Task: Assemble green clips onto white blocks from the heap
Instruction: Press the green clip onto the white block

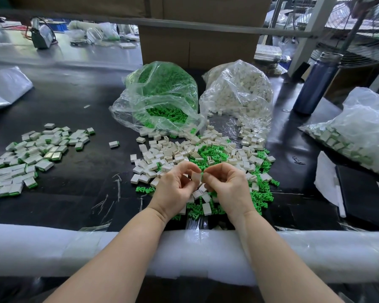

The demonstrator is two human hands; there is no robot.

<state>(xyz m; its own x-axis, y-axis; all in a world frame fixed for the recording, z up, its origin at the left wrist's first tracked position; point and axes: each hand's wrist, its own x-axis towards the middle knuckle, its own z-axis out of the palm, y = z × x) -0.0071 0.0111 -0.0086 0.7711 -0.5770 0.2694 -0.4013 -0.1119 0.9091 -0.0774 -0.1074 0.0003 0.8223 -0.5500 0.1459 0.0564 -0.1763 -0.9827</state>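
1. Above the near edge of the mixed heap [206,162], both hands meet. The left hand [176,185] pinches a white block [196,178] between thumb and fingertips; the right hand [227,182] has curled fingers closed against the block's right side. Whether a green clip sits in that pinch I cannot tell; it is hidden.
2. Block orientation: a broad face turns toward the wearer, long axis roughly upright, tilted slightly. Which end is open is not visible.
3. Done so far: a wide spread of finished pieces [29,158], white with green edges, lies well left of the heap; one stray finished piece [114,144] lies between.
4. Left to do, by my reading: plenty. The heap is thick with loose blocks and clips, and behind it the green bag [160,99] and white bag [239,95] look far from empty.
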